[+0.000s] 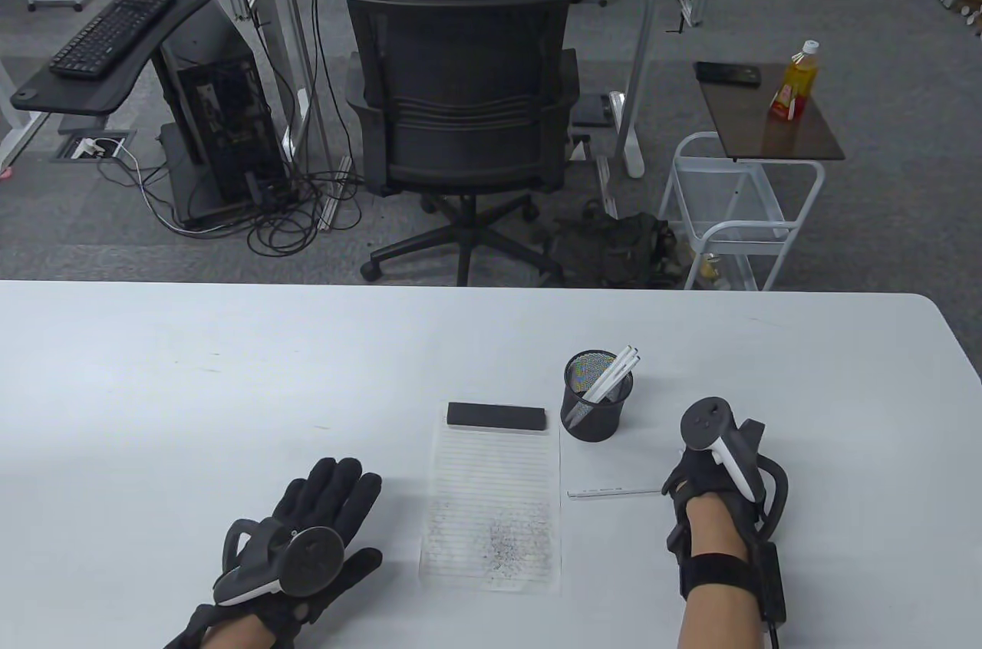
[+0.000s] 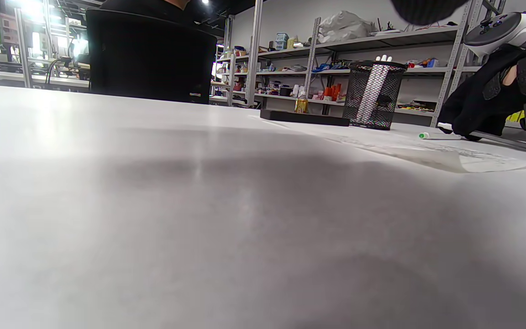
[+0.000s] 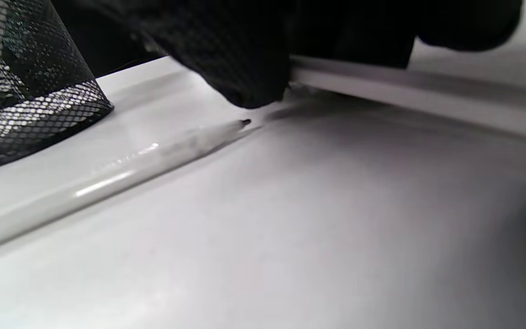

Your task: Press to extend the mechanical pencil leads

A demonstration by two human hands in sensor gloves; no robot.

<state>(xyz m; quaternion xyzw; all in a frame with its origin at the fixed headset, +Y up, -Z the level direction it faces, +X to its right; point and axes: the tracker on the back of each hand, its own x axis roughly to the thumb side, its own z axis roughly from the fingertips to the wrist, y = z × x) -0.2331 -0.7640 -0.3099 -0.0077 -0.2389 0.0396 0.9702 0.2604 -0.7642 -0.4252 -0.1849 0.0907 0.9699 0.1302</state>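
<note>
the right hand's [image 1: 702, 484] black gloved fingers [image 3: 244, 68] are curled down onto the table top, and in the right wrist view a fingertip sits on or right at a slim white mechanical pencil [image 3: 107, 176] lying flat there; whether the fingers actually grip a pencil or only touch it cannot be told, since the glove hides the contact. in that same view a second white rod-like shape [image 3: 404, 91] runs out from under the glove to the right, but it is too blurred to name surely. from the table view the white pencil [image 1: 614, 492] lies crosswise on the white table [image 1: 230, 373], its right end at the right hand's fingers and its left end close to the sheet's right edge. the left hand [image 1: 307, 526] rests palm down and flat on the table, fingers spread and stretched forward, holding nothing, well apart to the left of the pencil. between the hands lies a lined sheet of paper [image 1: 491, 503] with a patch of grey pencil scribbles in its lower half, and a flat black rectangular block [image 1: 496, 416] sits across its top edge. just right of that block, beyond the pencil, stands a black wire-mesh pen cup [image 1: 597, 396] with several white pencils [image 1: 614, 373] leaning in it, their ends sticking up past the rim toward the right.
</note>
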